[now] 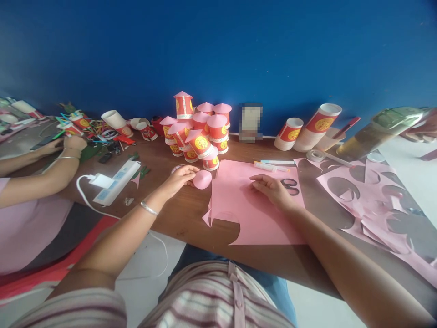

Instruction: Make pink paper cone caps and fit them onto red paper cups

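My left hand (180, 180), with a bracelet at the wrist, is closed with its fingertips at a pink paper cone (202, 179). A pale pink edge shows behind the knuckles; the hand hides what lies between. My right hand (271, 189) hovers over or rests on a large pink paper sheet (235, 200), fingers loosely bent and apart, with nothing seen in them. Beside it lie black-handled scissors (290, 187). Just beyond my left hand stands a stacked group of red paper cups (199, 144) with yellow emblems, most topped with pink cones.
Markers (265, 166) lie on the sheet's far edge. Cut pink scraps (372, 200), a tape roll (316, 156), stacked cups (321, 125) and a bottle (378, 130) are at right. Leftward are a power strip (116, 183) and a co-worker's hands (73, 145). A blue wall (218, 50) stands behind.
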Tool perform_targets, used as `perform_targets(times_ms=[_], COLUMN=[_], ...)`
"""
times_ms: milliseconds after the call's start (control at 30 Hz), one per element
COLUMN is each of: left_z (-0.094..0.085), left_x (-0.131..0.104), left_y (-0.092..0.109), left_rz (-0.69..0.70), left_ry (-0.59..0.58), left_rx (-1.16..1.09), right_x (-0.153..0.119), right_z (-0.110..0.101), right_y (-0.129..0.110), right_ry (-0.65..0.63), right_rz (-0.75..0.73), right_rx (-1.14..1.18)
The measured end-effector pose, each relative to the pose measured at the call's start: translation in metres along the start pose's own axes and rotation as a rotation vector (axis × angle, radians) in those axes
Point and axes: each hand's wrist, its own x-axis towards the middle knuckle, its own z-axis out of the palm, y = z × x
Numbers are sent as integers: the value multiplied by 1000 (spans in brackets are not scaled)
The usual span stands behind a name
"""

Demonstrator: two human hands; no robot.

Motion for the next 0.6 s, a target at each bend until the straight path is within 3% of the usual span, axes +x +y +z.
perform_targets(times_ms=[467,600], left_z=[-15,-16], left_x=[5,0], left_y=[5,9], left_rz=[79,206], left_ry=[177,206], left_rx=[370,627], right_x=[2,2], right_z=[-1,-1], right_y=[0,1], right_ry=[18,12], right_rz=[-3,1], right_rx=[-40,-44])
